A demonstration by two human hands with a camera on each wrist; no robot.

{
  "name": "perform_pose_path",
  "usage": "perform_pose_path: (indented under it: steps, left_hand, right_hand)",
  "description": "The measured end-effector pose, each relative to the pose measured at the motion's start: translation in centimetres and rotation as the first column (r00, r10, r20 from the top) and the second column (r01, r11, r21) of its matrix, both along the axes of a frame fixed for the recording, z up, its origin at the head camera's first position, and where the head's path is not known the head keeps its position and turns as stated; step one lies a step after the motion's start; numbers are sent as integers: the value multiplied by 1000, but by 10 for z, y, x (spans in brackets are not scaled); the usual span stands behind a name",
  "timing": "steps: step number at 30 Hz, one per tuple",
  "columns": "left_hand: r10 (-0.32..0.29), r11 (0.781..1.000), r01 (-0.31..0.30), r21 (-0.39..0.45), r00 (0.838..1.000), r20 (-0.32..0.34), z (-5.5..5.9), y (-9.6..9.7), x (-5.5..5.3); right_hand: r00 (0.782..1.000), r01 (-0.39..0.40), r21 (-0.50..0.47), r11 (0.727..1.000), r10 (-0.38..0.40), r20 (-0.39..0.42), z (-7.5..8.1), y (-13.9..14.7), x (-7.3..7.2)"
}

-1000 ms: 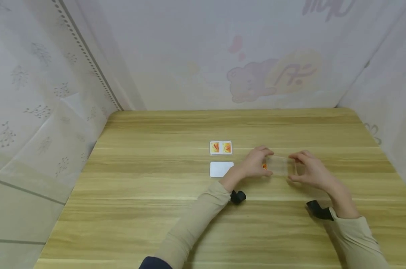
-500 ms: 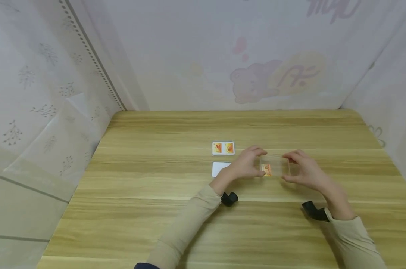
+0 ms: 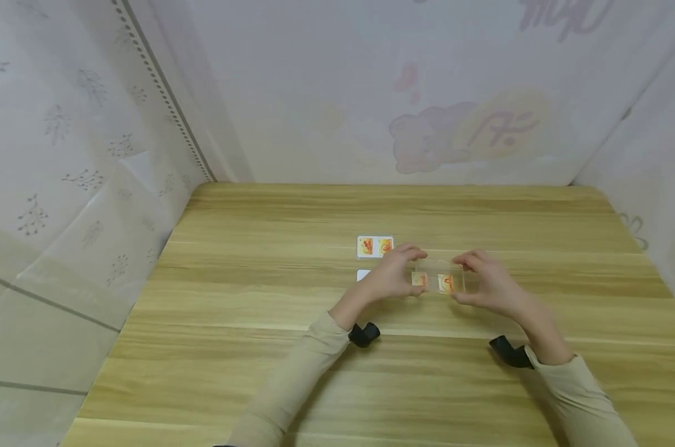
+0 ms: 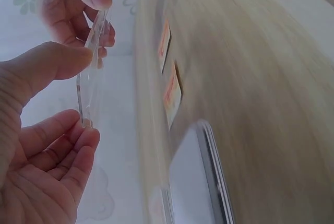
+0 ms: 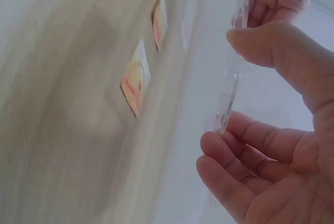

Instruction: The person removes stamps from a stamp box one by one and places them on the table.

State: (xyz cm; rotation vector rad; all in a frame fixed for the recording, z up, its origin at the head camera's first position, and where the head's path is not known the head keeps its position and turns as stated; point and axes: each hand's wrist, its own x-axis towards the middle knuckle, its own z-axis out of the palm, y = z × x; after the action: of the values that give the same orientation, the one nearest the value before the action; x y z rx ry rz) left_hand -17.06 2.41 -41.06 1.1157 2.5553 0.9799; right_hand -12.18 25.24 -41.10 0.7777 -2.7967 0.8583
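Observation:
My left hand and right hand hold a thin clear plastic plate by its opposite ends, thumbs on the near edge and fingers on the far edge. In the left wrist view the plate is raised off the wooden tabletop. Beneath it lie two small orange picture cards, a left one and a right one, both seen through the plastic. A white rectangular plate lies mostly hidden behind my left hand; the left wrist view shows its layered, clear-edged side.
Beyond my left hand lies a white-backed plate bearing two orange pictures. Black curved pieces are attached at both wrists. A patterned curtain hangs behind the table's far edge, with more curtain at either side.
Both hands have moved left with the clear plate, staying above the table. The two small orange cards have come into view under it, while more of the white plate is now covered.

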Motion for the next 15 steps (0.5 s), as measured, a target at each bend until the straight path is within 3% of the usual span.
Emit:
perform_pose_path:
  steps: [5,15]
  left_hand:
    - [1,999,-1,39,1000,8,-1,-11,1]
    - [38,999,-38,23,999,-16,0,-30,1]
  right_hand:
    - [1000,-25,4,1000,25,6,-2,-10,-3]
    - [998,-22,52,998,20,51,-2,-27,-11]
